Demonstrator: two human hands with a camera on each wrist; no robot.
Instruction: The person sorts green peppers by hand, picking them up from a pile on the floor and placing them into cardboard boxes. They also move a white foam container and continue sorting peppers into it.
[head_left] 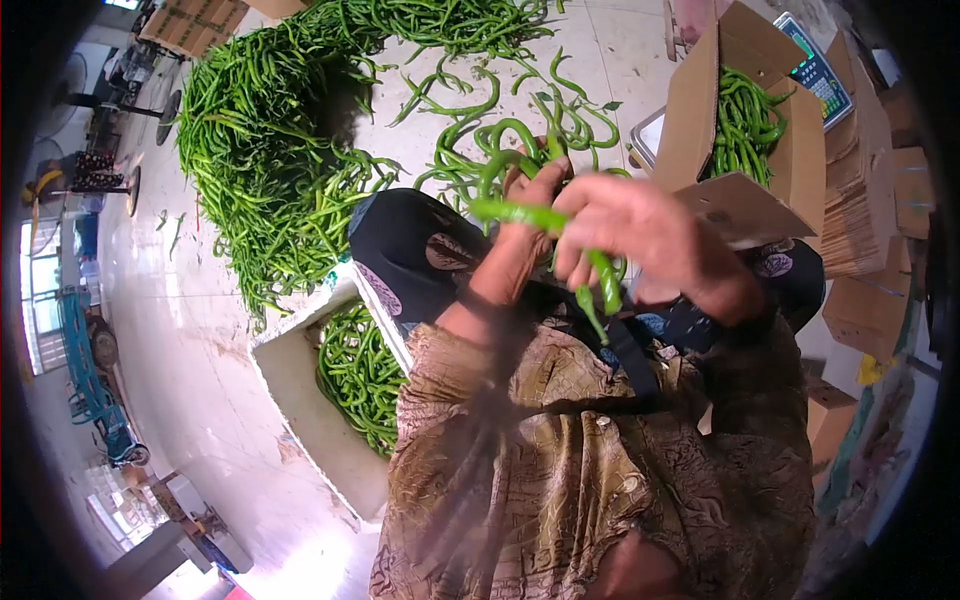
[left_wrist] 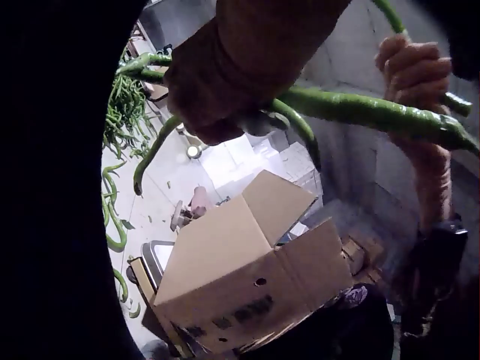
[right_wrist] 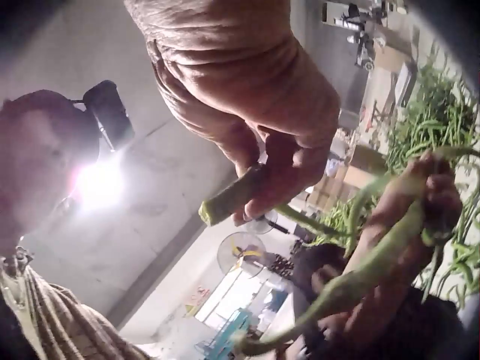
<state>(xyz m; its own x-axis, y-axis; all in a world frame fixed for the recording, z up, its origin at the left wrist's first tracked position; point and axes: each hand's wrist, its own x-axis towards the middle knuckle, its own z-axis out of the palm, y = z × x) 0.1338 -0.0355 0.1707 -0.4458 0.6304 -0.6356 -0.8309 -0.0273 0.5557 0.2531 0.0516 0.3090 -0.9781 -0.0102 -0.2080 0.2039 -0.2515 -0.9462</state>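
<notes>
My left hand (head_left: 537,190) grips several long green chili peppers, which stick out on both sides of the fist in the left wrist view. One long pepper (left_wrist: 367,112) slants out from it toward the right hand. My right hand (head_left: 645,235), blurred in the head view, is close beside the left, above the lap. Its fingertips pinch a green chili pepper (right_wrist: 232,196) in the right wrist view, where the palm side is partly hidden. Beneath the hands, loose curved peppers (head_left: 480,100) lie on the pale floor.
A large heap of green peppers (head_left: 250,110) spreads at the left front. A white foam box (head_left: 300,370) with peppers stands by the left knee. At the right, an open cardboard box (head_left: 690,110) holding peppers sits by a scale display (head_left: 815,75). Flattened cardboard (head_left: 855,200) is stacked beyond.
</notes>
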